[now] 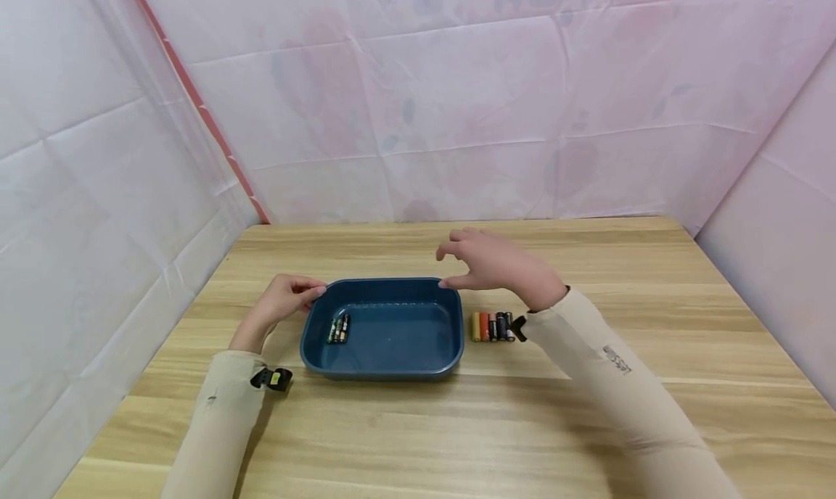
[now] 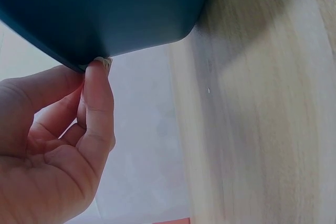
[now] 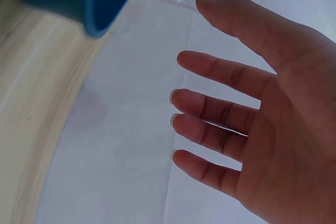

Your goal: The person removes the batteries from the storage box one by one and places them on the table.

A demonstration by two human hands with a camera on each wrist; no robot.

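A dark blue plastic tray (image 1: 405, 337) sits mid-table, and a few small batteries (image 1: 338, 328) lie inside by its left wall. Just right of the tray, a row of several batteries (image 1: 493, 326), orange, yellow and black, lies on the wood. My left hand (image 1: 286, 299) grips the tray's far left corner; in the left wrist view its curled fingers (image 2: 98, 98) pinch the tray's rim (image 2: 105, 14). My right hand (image 1: 494, 265) hovers over the far right corner, holding nothing. Its fingers (image 3: 220, 108) are spread, and the tray's edge (image 3: 94, 3) lies beyond them.
The light wooden table (image 1: 457, 426) is enclosed by pale pink fabric walls (image 1: 457, 107) at the back and both sides. Bare wood lies in front of the tray and far right. A small black camera unit (image 1: 274, 378) sits at my left wrist.
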